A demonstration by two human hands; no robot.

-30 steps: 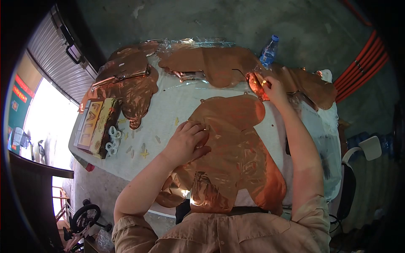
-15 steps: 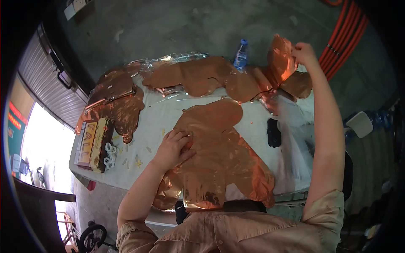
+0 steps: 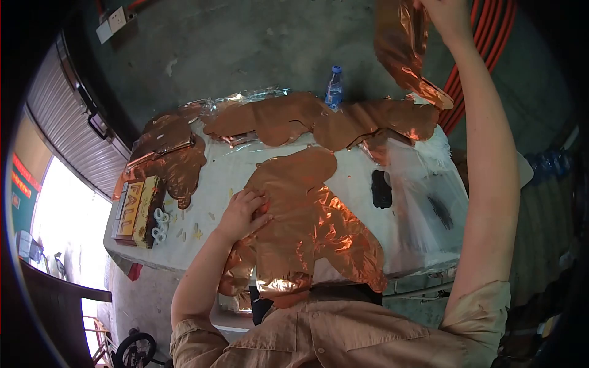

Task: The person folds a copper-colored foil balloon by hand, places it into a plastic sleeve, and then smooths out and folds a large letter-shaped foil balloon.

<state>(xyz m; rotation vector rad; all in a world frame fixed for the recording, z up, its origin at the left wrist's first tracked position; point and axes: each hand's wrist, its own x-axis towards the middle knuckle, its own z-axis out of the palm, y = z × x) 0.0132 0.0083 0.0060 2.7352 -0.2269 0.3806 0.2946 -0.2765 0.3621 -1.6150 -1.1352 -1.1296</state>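
Observation:
Copper-coloured flat foil balloons lie on the white-covered table. One large foil balloon (image 3: pixel 288 208), with rounded lobes, spreads across the near middle and over the front edge. My left hand (image 3: pixel 244 214) rests at its left side, fingers curled onto the foil and thumb apart from them. High at the upper right, my right hand (image 3: pixel 448 18) is closed on another foil balloon (image 3: pixel 402 49), which hangs down past the table's far right corner. The top of that hand is cut off by the frame edge.
More copper foil balloons (image 3: pixel 270 119) lie along the far edge, beside a water bottle (image 3: pixel 334 89). At left stand a box (image 3: pixel 138 211) and white scissors handles (image 3: pixel 161 227). A black object (image 3: pixel 381 189) and clear plastic bags (image 3: pixel 423 208) lie at right.
My right hand has moved up and away, lifting the foil balloon off the far right of the table. My left hand stays on the large balloon. The view has shifted slightly.

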